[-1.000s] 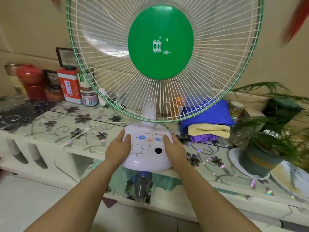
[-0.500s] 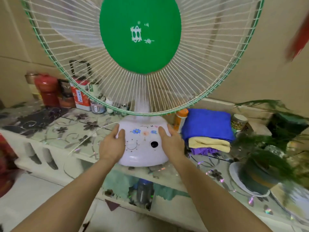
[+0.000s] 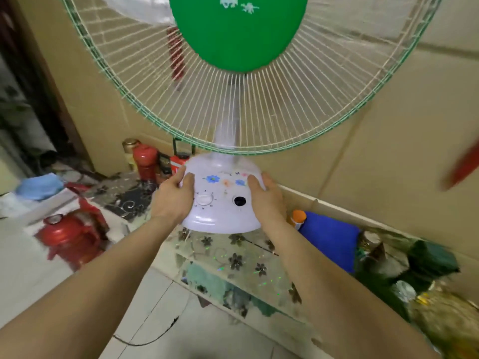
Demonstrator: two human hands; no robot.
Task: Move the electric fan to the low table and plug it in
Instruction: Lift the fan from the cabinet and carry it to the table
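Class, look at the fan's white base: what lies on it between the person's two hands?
In the head view, between the left hand and right hand, the base shows a white dial, a dark round hole and flower decals.

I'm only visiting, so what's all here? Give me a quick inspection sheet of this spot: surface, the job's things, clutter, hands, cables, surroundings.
Surface: a low table with a flower-patterned top, set against the wall.
Job's things: a fan with a white base, green hub and wire guard, upright over the table's edge.
Clutter: red canisters at the back of the table; blue folded cloth, an orange-capped bottle and a potted plant to the right.
Hands: left hand and right hand grip the sides of the fan's base.
Cables: a thin dark cord lies on the floor tiles.
Surroundings: beige wall; a red kettle-like pot on the floor at left, blurred.
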